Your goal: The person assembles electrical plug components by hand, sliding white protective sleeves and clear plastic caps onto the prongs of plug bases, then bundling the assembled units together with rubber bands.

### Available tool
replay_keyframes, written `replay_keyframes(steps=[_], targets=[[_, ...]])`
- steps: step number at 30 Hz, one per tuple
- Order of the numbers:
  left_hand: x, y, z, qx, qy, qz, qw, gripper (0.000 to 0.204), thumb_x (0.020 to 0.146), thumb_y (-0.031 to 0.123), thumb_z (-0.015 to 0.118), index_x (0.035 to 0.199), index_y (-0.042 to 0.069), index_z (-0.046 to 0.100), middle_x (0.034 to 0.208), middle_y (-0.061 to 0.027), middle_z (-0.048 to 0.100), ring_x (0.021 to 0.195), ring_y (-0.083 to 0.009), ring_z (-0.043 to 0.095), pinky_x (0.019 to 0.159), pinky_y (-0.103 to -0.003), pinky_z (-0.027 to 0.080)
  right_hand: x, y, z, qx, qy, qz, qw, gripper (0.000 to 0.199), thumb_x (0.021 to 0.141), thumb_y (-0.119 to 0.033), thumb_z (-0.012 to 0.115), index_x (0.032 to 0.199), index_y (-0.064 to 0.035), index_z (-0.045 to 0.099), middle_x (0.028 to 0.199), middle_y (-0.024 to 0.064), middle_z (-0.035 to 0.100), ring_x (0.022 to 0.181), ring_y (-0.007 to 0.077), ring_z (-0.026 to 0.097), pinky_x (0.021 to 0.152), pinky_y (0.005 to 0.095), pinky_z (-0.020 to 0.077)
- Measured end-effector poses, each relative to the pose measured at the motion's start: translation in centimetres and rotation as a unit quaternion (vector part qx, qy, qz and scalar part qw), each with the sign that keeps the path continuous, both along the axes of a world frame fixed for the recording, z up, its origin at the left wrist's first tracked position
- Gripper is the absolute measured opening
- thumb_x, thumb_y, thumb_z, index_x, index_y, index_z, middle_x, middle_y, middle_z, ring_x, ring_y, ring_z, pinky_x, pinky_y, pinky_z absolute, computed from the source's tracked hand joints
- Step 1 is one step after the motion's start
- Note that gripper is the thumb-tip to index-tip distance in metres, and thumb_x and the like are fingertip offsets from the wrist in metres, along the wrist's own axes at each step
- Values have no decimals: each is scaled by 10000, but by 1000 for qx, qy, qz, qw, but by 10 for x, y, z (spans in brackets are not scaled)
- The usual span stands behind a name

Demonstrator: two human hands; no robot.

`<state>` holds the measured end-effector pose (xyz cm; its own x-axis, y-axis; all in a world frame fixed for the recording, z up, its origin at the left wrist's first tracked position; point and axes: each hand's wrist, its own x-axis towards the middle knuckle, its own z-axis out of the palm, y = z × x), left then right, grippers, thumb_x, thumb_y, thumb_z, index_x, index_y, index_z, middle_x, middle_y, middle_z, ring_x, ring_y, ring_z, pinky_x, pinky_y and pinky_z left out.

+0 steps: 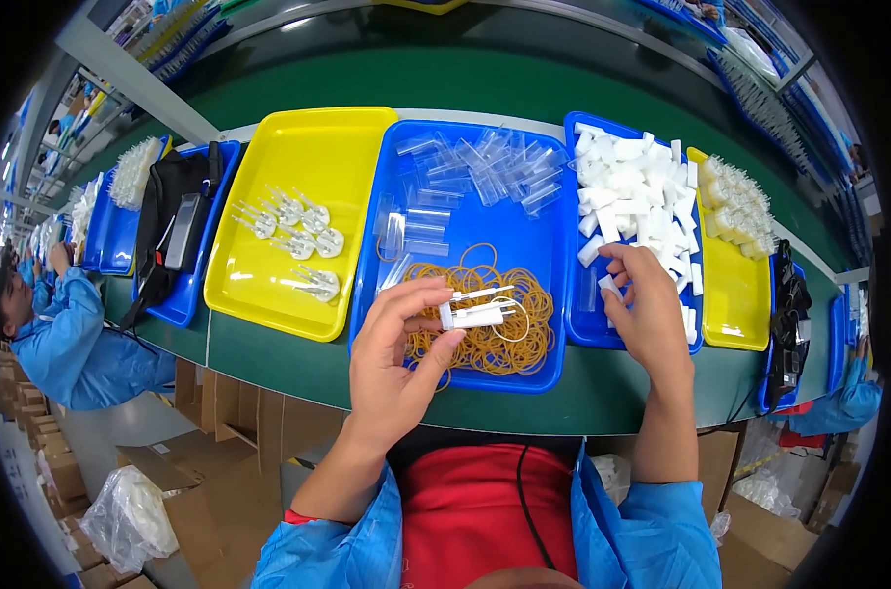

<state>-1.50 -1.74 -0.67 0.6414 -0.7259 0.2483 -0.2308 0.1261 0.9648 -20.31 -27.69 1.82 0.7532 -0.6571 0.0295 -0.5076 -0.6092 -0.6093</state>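
far left i see a co-worker's blue sleeve (68, 334) at the bench edge, and below it cardboard boxes (43, 461) and a clear plastic bag (131, 515) on the floor. on the green bench (298, 358) there is a small blue tray (185, 294) with a black pouch (171, 221) lying in it. next to it sits a yellow tray (269, 294) holding a few finished white pieces with metal prongs (298, 240).

my left hand (396, 363) is raised over the near edge of the big blue tray (367, 324). thumb and fingers are pressed onto a small white plug part (475, 314), which it holds level above the pile of tan rubber bands (495, 344); two thin prongs stick out of the part toward the right, and a pale band seems to loop around it. behind the bands, the same tray carries a heap of clear plastic sleeves (485, 167).

my right hand (652, 314) is over the next blue tray (575, 329), the one filled with white blocks (632, 187). its fingertips are curled together, pinching one small white block (610, 286) at the near side of that heap, just beside the tray's left wall.

farther right is a second yellow tray (735, 314) with more pronged pieces (735, 201), then a black pouch (789, 314) in another blue tray.
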Motion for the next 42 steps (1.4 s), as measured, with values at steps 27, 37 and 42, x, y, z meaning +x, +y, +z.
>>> replay_keyframes(steps=[27, 37, 42], targets=[[-9, 2, 0, -23, 43, 1, 999, 418, 992, -66, 800, 1387, -17, 674, 1479, -193, 621, 1253, -225, 718, 1001, -331, 634, 28, 62, -12, 325, -361, 90, 869, 199, 1019, 137, 718, 1196, 57, 760, 1314, 143, 666, 1251, 218, 718, 1066, 330, 627], [-5, 5, 0, -8, 32, -15, 999, 450, 998, -110, 758, 1418, -21, 625, 1503, -199, 604, 1302, -247, 703, 1059, -366, 607, 24, 59, -8, 298, -327, 108, 890, 178, 1041, 110, 718, 1206, 62, 764, 1266, 150, 725, 1173, 207, 743, 1003, 309, 628], [-5, 5, 0, -9, 21, -15, 1000, 452, 992, -116, 759, 1415, -23, 629, 1499, -198, 606, 1294, -244, 706, 1055, -365, 610, 27, 61, -8, 317, -339, 101, 880, 210, 1017, 134, 730, 1211, 59, 759, 1315, 151, 693, 1241, 227, 726, 1039, 329, 630]])
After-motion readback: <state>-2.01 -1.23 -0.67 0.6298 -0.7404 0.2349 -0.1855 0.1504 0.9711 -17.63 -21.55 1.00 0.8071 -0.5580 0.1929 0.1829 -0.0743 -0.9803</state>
